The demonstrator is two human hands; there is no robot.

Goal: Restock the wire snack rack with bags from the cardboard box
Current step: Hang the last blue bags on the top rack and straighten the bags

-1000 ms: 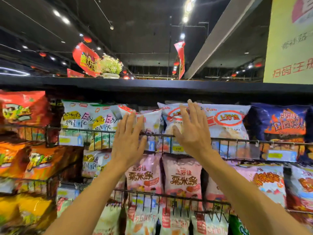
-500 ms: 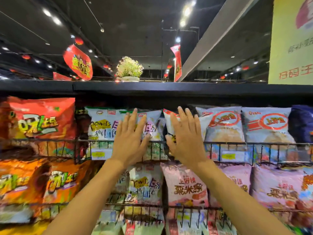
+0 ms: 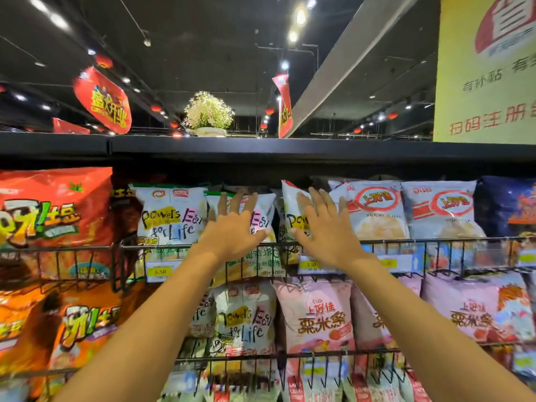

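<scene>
The wire snack rack point(image 3: 435, 242) fills the view, its top row packed with upright bags. My left hand point(image 3: 232, 230) lies flat with spread fingers on a white "Powers Easy for Life" bag point(image 3: 261, 216) in the top row. My right hand point(image 3: 324, 230) presses flat on a neighbouring white bag point(image 3: 291, 207) that stands tilted, just left of the grey shrimp-flake bags point(image 3: 377, 210). Neither hand grips anything. The cardboard box is out of view.
Red and orange bags point(image 3: 55, 210) fill the left section. Pink bags point(image 3: 316, 314) and more white bags point(image 3: 246, 320) sit in the row below. A black shelf board point(image 3: 261, 147) runs above the top row, with a potted plant point(image 3: 207, 114) on it. A dark blue bag point(image 3: 507, 204) is far right.
Both hands have shifted left along the top row, from the grey bags onto the white bags, and the view has followed them left.
</scene>
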